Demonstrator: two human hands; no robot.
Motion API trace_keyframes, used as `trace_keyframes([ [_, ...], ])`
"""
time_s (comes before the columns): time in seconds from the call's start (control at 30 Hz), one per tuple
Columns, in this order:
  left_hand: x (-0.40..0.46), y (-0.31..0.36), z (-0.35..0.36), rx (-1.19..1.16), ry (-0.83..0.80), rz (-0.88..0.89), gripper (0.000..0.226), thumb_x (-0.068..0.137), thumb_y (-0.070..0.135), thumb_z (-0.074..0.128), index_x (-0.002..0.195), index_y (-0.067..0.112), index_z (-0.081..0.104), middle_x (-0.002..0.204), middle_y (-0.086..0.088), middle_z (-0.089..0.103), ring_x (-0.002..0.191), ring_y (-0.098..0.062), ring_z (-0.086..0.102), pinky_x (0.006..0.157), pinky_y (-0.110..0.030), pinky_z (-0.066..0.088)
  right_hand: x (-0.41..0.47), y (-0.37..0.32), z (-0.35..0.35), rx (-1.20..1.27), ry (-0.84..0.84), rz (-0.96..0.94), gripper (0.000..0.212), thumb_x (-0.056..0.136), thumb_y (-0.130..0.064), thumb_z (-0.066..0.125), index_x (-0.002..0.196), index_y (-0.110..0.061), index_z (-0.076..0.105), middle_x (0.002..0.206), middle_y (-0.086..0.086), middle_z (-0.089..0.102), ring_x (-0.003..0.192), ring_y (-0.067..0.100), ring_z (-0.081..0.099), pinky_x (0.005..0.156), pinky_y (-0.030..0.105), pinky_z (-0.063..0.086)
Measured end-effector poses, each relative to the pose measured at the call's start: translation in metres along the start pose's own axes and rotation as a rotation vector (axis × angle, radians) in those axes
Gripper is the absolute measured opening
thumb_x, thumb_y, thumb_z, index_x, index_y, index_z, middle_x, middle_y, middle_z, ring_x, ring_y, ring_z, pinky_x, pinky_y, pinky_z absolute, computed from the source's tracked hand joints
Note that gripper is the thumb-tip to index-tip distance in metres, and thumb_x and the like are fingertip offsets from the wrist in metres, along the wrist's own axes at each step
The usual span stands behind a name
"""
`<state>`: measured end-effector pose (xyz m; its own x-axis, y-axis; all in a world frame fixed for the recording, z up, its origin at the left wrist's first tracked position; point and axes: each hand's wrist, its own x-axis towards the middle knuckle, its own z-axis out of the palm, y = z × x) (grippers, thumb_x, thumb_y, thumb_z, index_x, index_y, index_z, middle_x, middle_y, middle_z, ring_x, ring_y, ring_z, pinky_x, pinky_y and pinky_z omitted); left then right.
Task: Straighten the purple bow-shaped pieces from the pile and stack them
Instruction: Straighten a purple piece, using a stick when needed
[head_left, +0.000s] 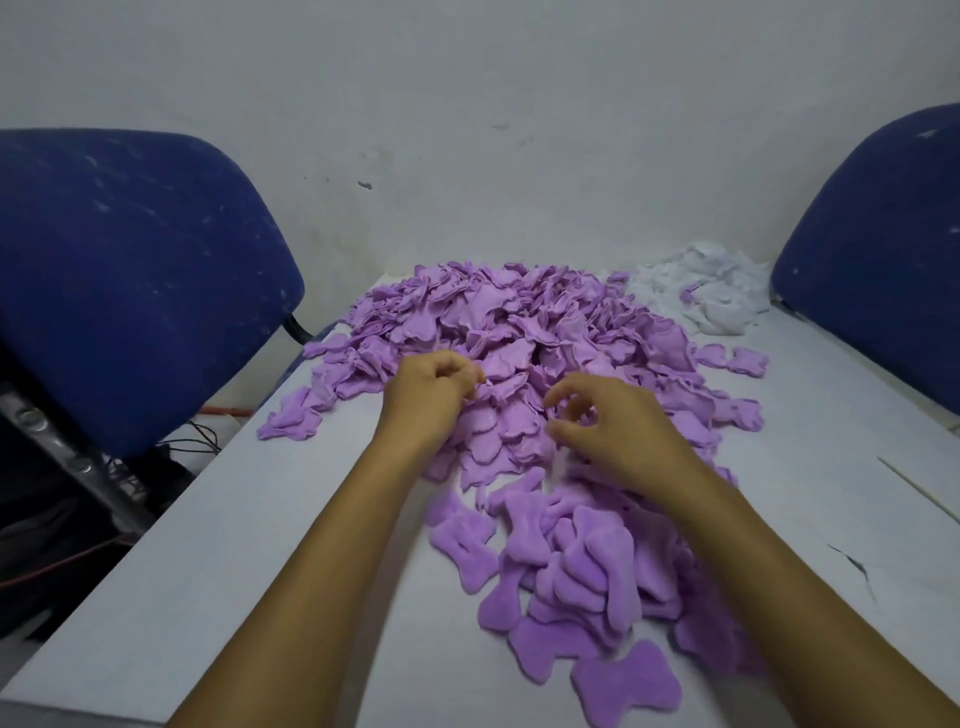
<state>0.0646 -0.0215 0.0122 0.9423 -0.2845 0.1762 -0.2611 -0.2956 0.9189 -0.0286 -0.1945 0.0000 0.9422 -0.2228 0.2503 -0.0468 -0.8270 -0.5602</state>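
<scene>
A large heap of crumpled purple bow-shaped fabric pieces (524, 332) is spread across the middle and far part of a pale grey surface (218, 561), reaching almost to the white wall (467, 130) behind it. Nearer the camera, a looser group of flattened purple plush bows (576, 566) is seen, overlapping one another in a rough stack, with a single flat purple bow (626, 686) lying at its near edge. Both bare forearms are stretched forward over the near group. The left hand (426, 392) is placed on the near left slope of the heap, its fingers curled and pinched on the edge of a purple piece. The right hand (608, 421) is held just beside it, over the near edge of the heap, with the fingers bent and the thumb drawn towards them; whether a piece is actually held there cannot be told. A smaller mound of white fabric scraps (706, 296) is seen at the far right of the surface, touching the purple heap. A blue upholstered chair back (135, 280) stands at the left, and a second blue chair back (883, 260) at the right. Dark cables (197, 441) are visible below the left chair.
</scene>
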Motion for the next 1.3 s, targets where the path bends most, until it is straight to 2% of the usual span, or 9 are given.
trace_keyframes([
  [0.1,-0.001,-0.006,0.009,0.233,-0.100,0.078,0.021,0.087,0.010,0.063,0.075,0.027,0.069,0.077,0.004,0.068,0.070,-0.013,0.059,0.062,-0.020,0.044,0.003,0.005,0.018,-0.270,-0.183,-0.090,0.036,0.081,-0.026,0.070,0.115,-0.034,0.059,0.105,-0.005,0.052,0.103,0.021,0.053,0.085,0.041,0.049],
  [0.27,-0.002,-0.006,0.018,0.347,-0.174,0.135,0.019,0.085,0.004,0.064,0.090,0.020,0.072,0.083,-0.001,0.068,0.078,-0.014,0.059,0.070,-0.021,0.042,0.002,0.015,0.030,-0.363,-0.034,-0.098,0.024,0.089,-0.022,0.062,0.110,-0.031,0.065,0.107,-0.002,0.049,0.108,0.025,0.049,0.078,0.039,0.048],
  [0.37,-0.004,-0.002,0.021,0.307,-0.236,0.132,0.024,0.078,0.004,0.074,0.096,0.019,0.070,0.087,-0.002,0.065,0.081,-0.016,0.059,0.077,-0.026,0.047,0.004,0.014,0.026,-0.099,0.051,-0.149,0.014,0.091,-0.027,0.068,0.103,-0.022,0.073,0.102,0.000,0.055,0.099,0.022,0.053,0.085,0.036,0.045],
  [0.47,-0.007,0.002,0.020,0.117,-0.327,0.106,0.030,0.075,-0.001,0.077,0.102,0.013,0.070,0.092,-0.008,0.070,0.083,-0.021,0.065,0.081,-0.032,0.053,0.002,0.002,0.019,0.219,0.165,-0.180,0.006,0.088,-0.021,0.072,0.091,-0.025,0.075,0.088,-0.005,0.063,0.076,0.007,0.055,0.073,0.020,0.040],
  [0.57,-0.008,0.010,0.019,-0.116,-0.305,0.093,0.013,0.083,-0.004,0.070,0.085,0.009,0.068,0.074,-0.002,0.068,0.070,-0.013,0.064,0.070,-0.025,0.055,-0.002,-0.009,0.011,0.469,0.261,-0.117,0.014,0.088,-0.020,0.071,0.084,-0.034,0.069,0.075,-0.015,0.067,0.067,0.003,0.058,0.066,0.018,0.045],
  [0.8,-0.025,0.038,0.020,-0.627,-0.216,-0.192,0.018,0.089,0.002,0.064,0.076,0.013,0.058,0.071,-0.002,0.065,0.062,-0.015,0.063,0.058,-0.024,0.054,-0.021,-0.025,-0.003,0.957,0.195,0.047,0.031,0.088,-0.003,0.070,0.113,-0.017,0.059,0.064,-0.006,0.064,0.064,0.013,0.063,0.066,0.033,0.059],
  [1.0,-0.046,0.057,0.018,-0.520,-0.241,-0.151,0.016,0.088,0.007,0.065,0.074,0.011,0.060,0.057,0.000,0.060,0.048,-0.013,0.053,0.050,-0.023,0.045,-0.047,-0.029,-0.021,0.638,0.177,-0.105,0.035,0.087,-0.007,0.070,0.102,-0.033,0.052,0.074,-0.002,0.061,0.068,0.020,0.062,0.070,0.042,0.059],
  [1.13,-0.053,0.060,0.016,-0.474,-0.134,-0.123,0.023,0.086,-0.006,0.057,0.067,0.007,0.058,0.052,-0.008,0.049,0.039,-0.014,0.044,0.041,-0.020,0.041,-0.059,-0.037,-0.034,0.322,0.184,-0.236,0.041,0.087,-0.014,0.069,0.113,-0.046,0.067,0.074,-0.008,0.060,0.071,0.016,0.060,0.073,0.033,0.054],
  [1.3,-0.053,0.064,0.013,-0.537,-0.131,-0.111,0.029,0.085,-0.001,0.066,0.061,0.009,0.053,0.043,-0.002,0.047,0.036,-0.012,0.040,0.037,-0.018,0.035,-0.066,-0.048,-0.038,0.245,0.240,-0.201,0.025,0.086,-0.010,0.067,0.100,-0.027,0.078,0.081,-0.010,0.074,0.073,0.004,0.066,0.076,0.025,0.055],
])
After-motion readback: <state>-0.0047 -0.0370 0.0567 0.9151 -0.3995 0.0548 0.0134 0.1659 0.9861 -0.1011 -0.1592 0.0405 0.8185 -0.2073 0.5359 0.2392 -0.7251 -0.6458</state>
